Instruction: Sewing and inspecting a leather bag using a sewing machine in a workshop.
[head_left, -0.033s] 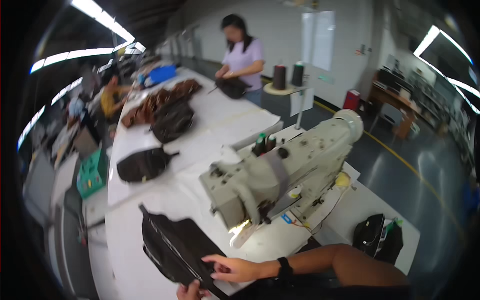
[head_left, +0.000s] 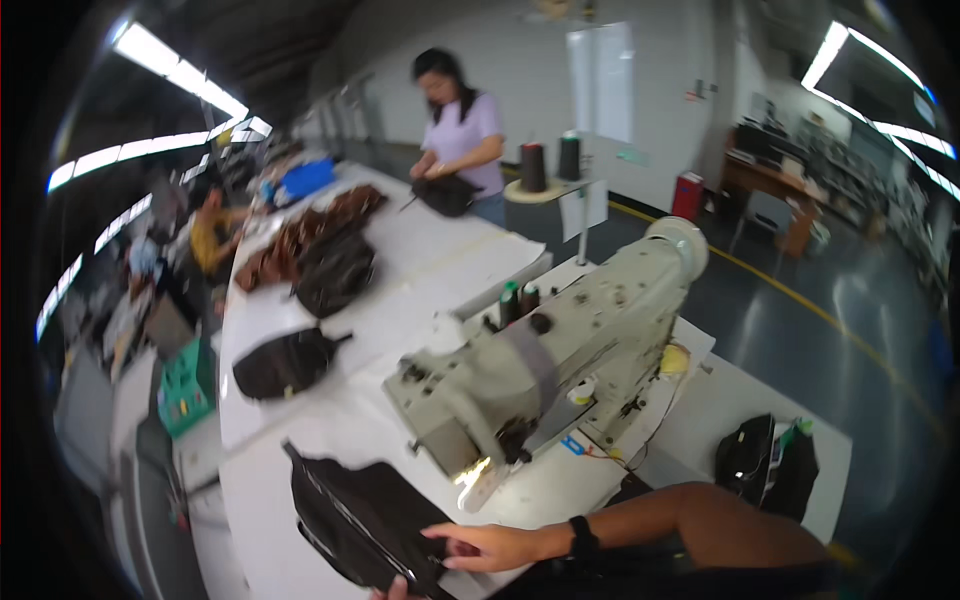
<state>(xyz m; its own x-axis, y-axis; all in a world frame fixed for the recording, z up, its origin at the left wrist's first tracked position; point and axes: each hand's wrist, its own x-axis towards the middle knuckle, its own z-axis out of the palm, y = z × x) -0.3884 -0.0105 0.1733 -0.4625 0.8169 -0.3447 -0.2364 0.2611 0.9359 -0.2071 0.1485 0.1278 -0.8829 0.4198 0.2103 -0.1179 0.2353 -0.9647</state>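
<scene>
A black fabric bag piece [head_left: 365, 515] with a zipper along it lies on the white table in front of me. At its near end my left hand [head_left: 395, 590] grips the edge, mostly cut off by the picture's lower rim, with the thumb on top. My right hand [head_left: 490, 548] reaches in from the right and touches the bag's right edge. Its index finger is stretched out over the cloth, while the other fingers curl partly beneath. Just beyond stands a beige sewing machine [head_left: 560, 350], its lamp lit beside the needle area, which is apart from the bag.
Another black bag [head_left: 285, 362], a dark bag [head_left: 337, 273] and brown material [head_left: 300, 235] lie farther up the table [head_left: 440, 262]. A co-worker [head_left: 462, 140] handles a dark piece there. Thread cones [head_left: 532, 168] stand behind the machine. Black items [head_left: 765, 465] sit at right.
The view has shifted slightly, so the bag and my hands sit lower and a little to the right. Less of my left hand shows. Both hands stay at the bag.
</scene>
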